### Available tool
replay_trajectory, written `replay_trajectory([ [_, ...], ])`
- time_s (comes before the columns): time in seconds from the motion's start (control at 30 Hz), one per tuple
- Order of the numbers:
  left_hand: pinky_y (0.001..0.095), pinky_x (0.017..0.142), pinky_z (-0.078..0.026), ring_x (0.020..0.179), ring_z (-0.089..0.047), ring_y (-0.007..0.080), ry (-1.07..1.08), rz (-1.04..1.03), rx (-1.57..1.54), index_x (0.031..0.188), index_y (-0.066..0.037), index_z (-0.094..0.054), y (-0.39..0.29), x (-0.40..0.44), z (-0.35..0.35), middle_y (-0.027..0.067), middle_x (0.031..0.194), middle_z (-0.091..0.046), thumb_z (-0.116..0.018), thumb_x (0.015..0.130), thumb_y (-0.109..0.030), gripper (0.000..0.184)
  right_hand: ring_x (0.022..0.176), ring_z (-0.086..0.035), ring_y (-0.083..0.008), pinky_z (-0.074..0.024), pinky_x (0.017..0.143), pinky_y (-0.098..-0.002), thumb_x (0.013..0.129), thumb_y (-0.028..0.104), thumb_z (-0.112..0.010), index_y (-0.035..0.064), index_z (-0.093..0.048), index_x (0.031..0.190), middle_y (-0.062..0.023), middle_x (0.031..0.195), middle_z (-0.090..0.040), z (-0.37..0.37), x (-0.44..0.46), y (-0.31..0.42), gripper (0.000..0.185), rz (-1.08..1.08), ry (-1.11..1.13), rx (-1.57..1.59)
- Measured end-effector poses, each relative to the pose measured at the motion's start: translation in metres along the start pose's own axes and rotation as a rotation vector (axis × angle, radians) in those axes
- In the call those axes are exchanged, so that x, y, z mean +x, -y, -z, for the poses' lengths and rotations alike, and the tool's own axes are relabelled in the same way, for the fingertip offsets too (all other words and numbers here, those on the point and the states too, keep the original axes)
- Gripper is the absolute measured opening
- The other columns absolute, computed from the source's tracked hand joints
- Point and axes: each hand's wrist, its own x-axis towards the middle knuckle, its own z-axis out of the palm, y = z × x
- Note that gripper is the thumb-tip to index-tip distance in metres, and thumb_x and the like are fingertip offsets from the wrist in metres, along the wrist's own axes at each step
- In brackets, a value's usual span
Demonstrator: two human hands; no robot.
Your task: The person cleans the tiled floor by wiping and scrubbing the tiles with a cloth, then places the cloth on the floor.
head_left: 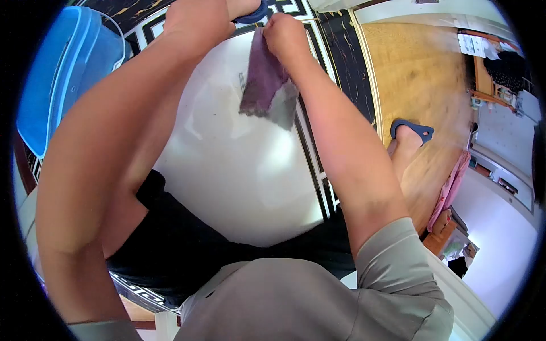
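"Left hand [196,18] and right hand [282,35] both reach far forward, to the top of the view. Which one grips something?"

"Right one. Its fingers are curled tight on the upper end of a cloth [263,79], purple with a greyish part. For the left, I can't tell how far the fingers open or whether they hold anything."

"Where does the cloth sit?"

"Below the right hand, over the glossy white floor [244,176], near that floor's right edge. Whether its ragged lower hem touches down, I can't tell."

"And the edges?"

"A black-and-white border [327,187] runs along the right, then a black marbled strip [341,62], then wooden floor [409,74]. On the left, a blue bucket [85,68] stands beyond the left forearm. The widest stretch lies between the cloth and the black trousers [170,244]."

"Count them for me."

"Two hands, one cloth, one bucket, and two dark blue slippers: a top slipper [250,19] near the hands, and a right-hand slipper [420,129] on a foot over the wood."
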Motion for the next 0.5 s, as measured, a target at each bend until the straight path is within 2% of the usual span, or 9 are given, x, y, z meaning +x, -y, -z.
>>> replay_trajectory([
  [0.1,0.0422,0.079,-0.061,0.092,-0.074,0.0349,0.039,0.034,0.001,0.108,0.007,-0.058,0.000,0.001,-0.001,0.0234,0.100,-0.072,-0.082,0.075,-0.034,0.058,0.088,-0.067,-0.0457,-0.0542,0.079,-0.0526,0.082,0.013,-0.070,0.0012,-0.069,0.086,-0.0256,0.091,-0.070,0.006,-0.003,-0.001,0.012,0.032,0.031,-0.002],
  [0.2,0.0421,0.078,-0.061,0.092,-0.074,0.0352,-0.004,0.013,0.014,0.108,0.007,-0.058,0.000,-0.001,-0.004,0.0239,0.100,-0.072,-0.082,0.075,-0.034,0.058,0.087,-0.067,-0.0460,-0.0538,0.078,-0.0531,0.082,0.013,-0.069,0.0027,-0.069,0.084,-0.0251,0.091,-0.070,0.023,-0.039,-0.007,0.010,-0.134,0.127,0.074],
  [0.33,0.0418,0.078,-0.061,0.092,-0.074,0.0348,-0.001,-0.022,0.028,0.109,0.008,-0.057,0.002,0.001,-0.011,0.0248,0.101,-0.072,-0.082,0.075,-0.034,0.059,0.085,-0.067,-0.0462,-0.0532,0.077,-0.0531,0.083,0.016,-0.070,0.0036,-0.069,0.080,-0.0242,0.087,-0.070,0.023,-0.052,-0.017,0.013,-0.093,0.125,0.056],
  [0.4,0.0418,0.078,-0.061,0.092,-0.074,0.0349,0.000,-0.027,0.012,0.109,0.008,-0.057,0.002,0.002,-0.010,0.0246,0.101,-0.072,-0.082,0.075,-0.034,0.060,0.084,-0.067,-0.0455,-0.0542,0.076,-0.0523,0.081,0.016,-0.072,0.0021,-0.069,0.081,-0.0248,0.085,-0.070,0.014,-0.032,-0.009,0.015,-0.015,0.054,-0.001],
  [0.47,0.0421,0.079,-0.061,0.092,-0.074,0.0352,0.009,-0.017,0.001,0.110,0.008,-0.057,0.001,0.003,-0.008,0.0244,0.100,-0.072,-0.082,0.076,-0.034,0.060,0.084,-0.068,-0.0407,-0.0543,0.077,-0.0471,0.082,0.020,-0.073,0.0054,-0.070,0.082,-0.0192,0.086,-0.071,-0.002,-0.007,-0.008,0.015,0.031,-0.014,-0.027],
  [0.5,0.0422,0.080,-0.061,0.092,-0.074,0.0354,0.017,-0.010,-0.003,0.110,0.008,-0.057,0.001,0.002,-0.007,0.0242,0.100,-0.072,-0.081,0.076,-0.034,0.060,0.084,-0.068,-0.0408,-0.0543,0.077,-0.0471,0.082,0.020,-0.073,0.0054,-0.070,0.082,-0.0195,0.085,-0.071,-0.001,-0.004,-0.007,0.015,0.037,-0.008,-0.026],
])
